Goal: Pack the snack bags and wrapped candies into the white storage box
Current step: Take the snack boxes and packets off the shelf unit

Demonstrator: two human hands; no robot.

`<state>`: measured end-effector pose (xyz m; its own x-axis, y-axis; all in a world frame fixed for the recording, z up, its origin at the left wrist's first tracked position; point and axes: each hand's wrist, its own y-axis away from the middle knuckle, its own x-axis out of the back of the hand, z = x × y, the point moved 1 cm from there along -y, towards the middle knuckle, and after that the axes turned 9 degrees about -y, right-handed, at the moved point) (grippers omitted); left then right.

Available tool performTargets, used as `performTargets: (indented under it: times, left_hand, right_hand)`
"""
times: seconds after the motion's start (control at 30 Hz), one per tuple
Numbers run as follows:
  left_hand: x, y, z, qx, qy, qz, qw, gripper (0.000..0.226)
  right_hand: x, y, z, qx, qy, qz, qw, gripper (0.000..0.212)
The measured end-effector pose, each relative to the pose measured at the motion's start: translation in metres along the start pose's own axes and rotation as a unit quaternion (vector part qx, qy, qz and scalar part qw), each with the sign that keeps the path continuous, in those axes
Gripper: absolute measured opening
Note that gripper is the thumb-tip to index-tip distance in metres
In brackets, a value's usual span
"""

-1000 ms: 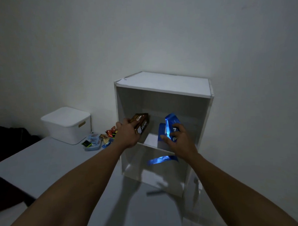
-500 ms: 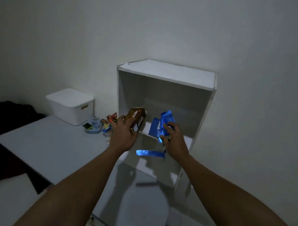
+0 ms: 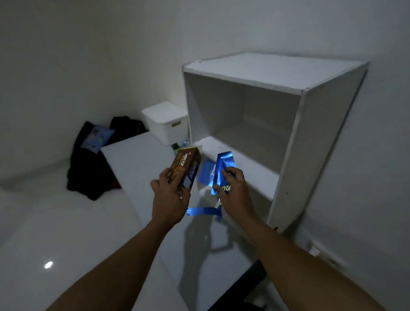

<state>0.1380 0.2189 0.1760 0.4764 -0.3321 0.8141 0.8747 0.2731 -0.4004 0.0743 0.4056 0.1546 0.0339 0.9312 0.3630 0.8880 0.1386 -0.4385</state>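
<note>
Head cam: my left hand (image 3: 169, 200) grips the brown Nextar box (image 3: 187, 171). My right hand (image 3: 233, 191) pinches the blue foil bags (image 3: 224, 168), just right of my left fingers; dim, probably two bags. The white storage box (image 3: 167, 124) is well beyond my fingertips, lid on, beside the shelf unit (image 3: 291, 119).

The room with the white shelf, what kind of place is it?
Probably a room in someone's home, perhaps a bedroom: a white open-fronted shelf cabinet, a lidded white plastic storage box on a white table, and a heap of dark clothes on the glossy floor.
</note>
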Motion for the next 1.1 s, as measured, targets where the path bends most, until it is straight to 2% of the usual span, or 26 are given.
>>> performTargets:
  times: [0.17, 0.27, 0.47, 0.6, 0.7, 0.97, 1.1]
  left_hand:
    - [0.000, 0.079, -0.009, 0.087, -0.023, -0.013, 0.996, 0.058]
    - [-0.002, 0.118, -0.017, 0.112, -0.039, -0.030, 0.992, 0.053]
    - [-0.018, 0.192, -0.009, 0.187, 0.003, -0.031, 0.982, 0.052]
    - [-0.038, 0.257, 0.019, 0.205, 0.043, -0.025, 0.978, 0.051]
    - [-0.056, 0.311, 0.043, 0.188, 0.057, -0.040, 0.980, 0.053]
    - [-0.099, 0.416, 0.085, 0.180, 0.064, -0.137, 0.972, 0.058]
    - [-0.133, 0.433, 0.098, 0.221, 0.065, -0.184, 0.956, 0.060]
  right_hand:
    - [-0.015, 0.040, 0.014, -0.033, -0.048, -0.091, 0.994, 0.050]
    - [-0.023, 0.064, 0.020, -0.047, -0.067, -0.115, 0.990, 0.048]
    - [-0.016, 0.130, 0.032, -0.078, -0.057, -0.166, 0.981, 0.050]
    - [0.019, 0.180, 0.043, -0.089, -0.017, -0.200, 0.976, 0.050]
    - [0.049, 0.221, 0.053, -0.103, 0.003, -0.204, 0.974, 0.048]
    - [0.112, 0.323, 0.111, -0.198, 0.034, -0.243, 0.949, 0.051]
    - [0.115, 0.338, 0.153, -0.229, 0.034, -0.281, 0.931, 0.051]
